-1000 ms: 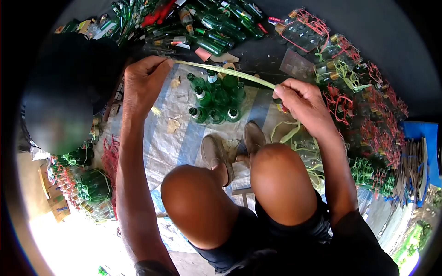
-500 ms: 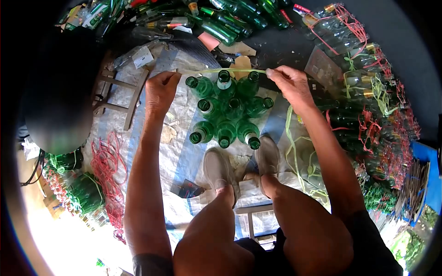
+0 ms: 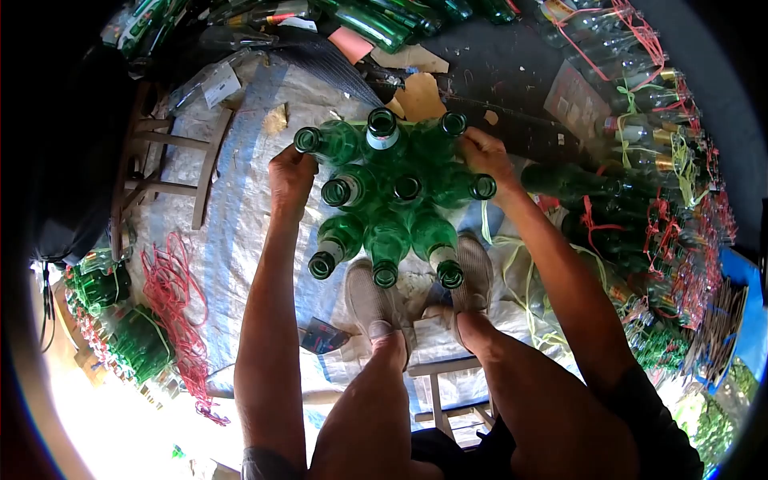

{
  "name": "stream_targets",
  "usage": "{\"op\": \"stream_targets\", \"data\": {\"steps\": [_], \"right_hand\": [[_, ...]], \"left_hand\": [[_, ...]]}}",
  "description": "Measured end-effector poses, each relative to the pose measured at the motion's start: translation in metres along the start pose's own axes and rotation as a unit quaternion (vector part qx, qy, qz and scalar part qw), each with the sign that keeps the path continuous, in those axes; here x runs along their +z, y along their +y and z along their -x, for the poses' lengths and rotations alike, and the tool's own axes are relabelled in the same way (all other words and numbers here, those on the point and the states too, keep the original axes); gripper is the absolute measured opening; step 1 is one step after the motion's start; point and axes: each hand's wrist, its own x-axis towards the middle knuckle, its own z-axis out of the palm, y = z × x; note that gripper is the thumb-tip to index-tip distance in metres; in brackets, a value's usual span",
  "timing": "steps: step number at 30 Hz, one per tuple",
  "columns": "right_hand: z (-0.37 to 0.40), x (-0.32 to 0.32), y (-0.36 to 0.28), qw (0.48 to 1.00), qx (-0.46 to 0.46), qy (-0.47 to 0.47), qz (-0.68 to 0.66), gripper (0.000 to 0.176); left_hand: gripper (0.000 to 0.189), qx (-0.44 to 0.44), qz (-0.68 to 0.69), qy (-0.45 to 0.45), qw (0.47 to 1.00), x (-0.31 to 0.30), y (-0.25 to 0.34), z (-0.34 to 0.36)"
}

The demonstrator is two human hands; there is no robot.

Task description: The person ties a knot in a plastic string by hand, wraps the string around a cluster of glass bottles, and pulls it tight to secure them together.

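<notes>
Several green glass bottles [image 3: 386,236] stand upright, mouths up, in a tight block in front of my shoes. My left hand [image 3: 292,178] is closed at the far-left side of the block, its fingertips pinched beside a bottle. On the far-right side my right hand [image 3: 490,160] is also closed, its fingertips partly hidden by a bottle neck. A thin yellow-green plastic strip [image 3: 485,220] hangs down below my right hand. Its stretch between the hands is mostly hidden behind the bottles.
Tied bundles of bottles [image 3: 648,152] line the right side, and loose green bottles [image 3: 368,24] lie at the back. A wooden stool frame [image 3: 210,172] and a pile of red twine [image 3: 176,300] are on the left. A pale sheet [image 3: 248,264] covers the floor.
Both hands have come down and nearer to me, from beyond the bottles to their sides. The strip, taut behind the necks before, is now lower and mostly hidden. The bottles look larger in view.
</notes>
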Motion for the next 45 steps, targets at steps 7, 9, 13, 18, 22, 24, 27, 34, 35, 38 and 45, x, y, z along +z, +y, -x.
{"op": "stream_targets", "data": {"steps": [7, 9, 13, 18, 22, 24, 27, 34, 35, 38, 45], "right_hand": [[0.010, 0.005, 0.014, 0.995, -0.014, -0.026, -0.092, 0.021], [0.008, 0.006, 0.020, 0.993, -0.015, -0.034, -0.112, 0.021], [0.008, 0.005, 0.021, 0.990, -0.011, -0.046, -0.132, 0.025], [0.008, 0.005, 0.017, 0.986, 0.010, -0.054, -0.156, 0.025], [0.006, 0.005, 0.020, 0.983, 0.012, -0.060, -0.174, 0.026], [0.006, 0.004, 0.022, 0.982, 0.010, -0.063, -0.176, 0.026], [0.005, 0.005, 0.025, 0.980, 0.009, -0.063, -0.188, 0.027], [0.010, 0.008, 0.021, 0.971, 0.016, -0.047, -0.233, 0.026], [0.011, 0.008, 0.019, 0.968, 0.024, -0.043, -0.246, 0.026], [0.009, 0.007, 0.024, 0.964, 0.019, -0.047, -0.260, 0.026], [0.010, 0.014, 0.034, 0.961, 0.037, -0.015, -0.275, 0.027]], "left_hand": [[0.016, -0.013, 0.067, 0.009, 0.998, 0.009, -0.011, 0.003], [0.016, -0.012, 0.063, 0.009, 0.998, 0.009, -0.015, 0.002], [0.017, 0.018, 0.092, 0.002, 0.996, 0.008, -0.027, 0.000], [0.019, 0.044, 0.064, -0.001, 0.997, 0.005, -0.051, -0.017], [0.021, 0.066, -0.023, 0.028, 0.997, 0.009, -0.050, -0.014], [0.021, 0.062, -0.012, 0.027, 0.998, 0.010, -0.052, -0.013], [0.019, 0.049, -0.019, 0.021, 0.998, 0.009, -0.048, -0.012], [0.013, 0.043, 0.043, -0.008, 0.998, 0.013, -0.034, 0.004], [0.013, 0.041, 0.058, -0.014, 0.997, 0.015, -0.032, 0.006], [0.014, 0.035, 0.070, -0.018, 0.997, 0.015, -0.036, 0.005], [0.016, 0.039, 0.060, -0.026, 0.997, 0.016, -0.031, 0.005]]}}
